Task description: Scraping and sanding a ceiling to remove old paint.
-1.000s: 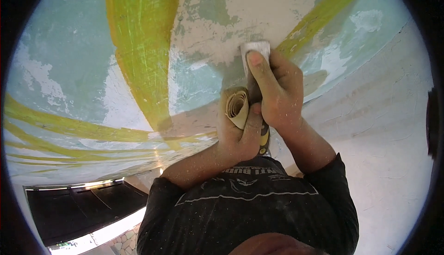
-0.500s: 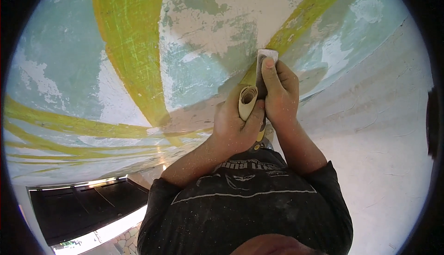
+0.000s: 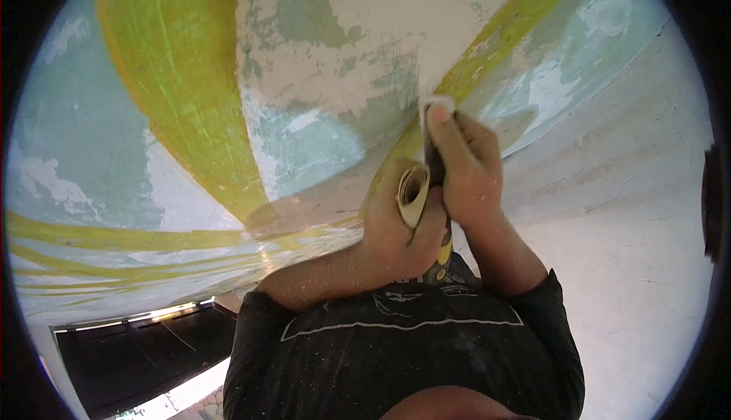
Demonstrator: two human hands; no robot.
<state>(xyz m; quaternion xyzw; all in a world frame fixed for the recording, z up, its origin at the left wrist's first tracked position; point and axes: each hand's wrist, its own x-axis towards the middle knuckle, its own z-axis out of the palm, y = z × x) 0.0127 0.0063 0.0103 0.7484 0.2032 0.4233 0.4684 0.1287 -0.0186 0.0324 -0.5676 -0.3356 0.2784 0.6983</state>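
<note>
My right hand (image 3: 474,172) is closed around a narrow, flat grey scraper (image 3: 429,142), its thumb stretched along the face near the pale, dusty end. That end meets the painted surface (image 3: 343,77) beside a yellow-green stripe (image 3: 499,35). Against it, my left hand (image 3: 392,241) is a closed fist on a rolled tan sheet (image 3: 412,195), like sandpaper, whose open coil faces up. A yellow-and-black part (image 3: 444,251) shows below both hands; whether it belongs to the scraper is hidden. Pale blue-green paint on the surface is worn through to white in patches.
Another broad yellow-green stripe (image 3: 179,77) curves down on the left, and thinner ones run along the lower left. A plain off-white wall (image 3: 601,252) with fine cracks rises on the right. At the lower left is a dark panel (image 3: 145,351) with bright light along its edges.
Both hands have come down a little toward my body, with the scraper and the rolled sheet still held. The view has shifted, so the broad stripe sits farther left.
</note>
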